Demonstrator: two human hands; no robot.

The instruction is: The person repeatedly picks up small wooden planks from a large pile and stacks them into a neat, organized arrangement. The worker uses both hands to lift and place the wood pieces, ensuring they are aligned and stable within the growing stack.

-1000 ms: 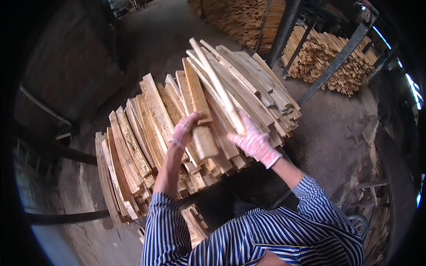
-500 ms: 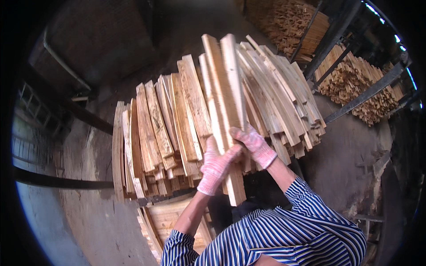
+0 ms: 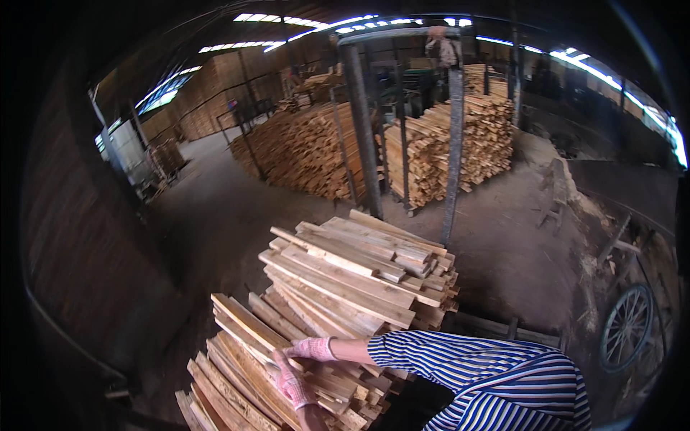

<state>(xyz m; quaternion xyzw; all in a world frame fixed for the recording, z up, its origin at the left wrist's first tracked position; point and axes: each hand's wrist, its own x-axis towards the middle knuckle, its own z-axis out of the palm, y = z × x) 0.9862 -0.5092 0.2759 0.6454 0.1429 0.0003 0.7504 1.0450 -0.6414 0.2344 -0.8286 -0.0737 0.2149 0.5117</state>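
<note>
My left hand (image 3: 292, 386), in a pink-and-white knitted glove, wraps round the near part of a long wooden board (image 3: 248, 321). Close beside it, my right hand (image 3: 310, 349), gloved the same way, is closed on the right side of that board. The board lies at the top of a broad pile of pale sawn boards (image 3: 345, 284), its far end pointing away to the left. Another board seems to lie along it in my grip, but the gloves hide how many pieces I hold. My thumbs almost meet over the wood.
Beyond the pile stands an upright metal frame (image 3: 454, 136). Behind it are big stacks of boards (image 3: 460, 144) and a wide sloping heap (image 3: 309, 151). At right, a spoked wheel (image 3: 627, 327) is near wooden trestles. A dark wall (image 3: 86, 237) rises at left.
The view has swung up and to the right, so the shed beyond now shows. Both hands still grip the board, which now lies lower and further left in the picture.
</note>
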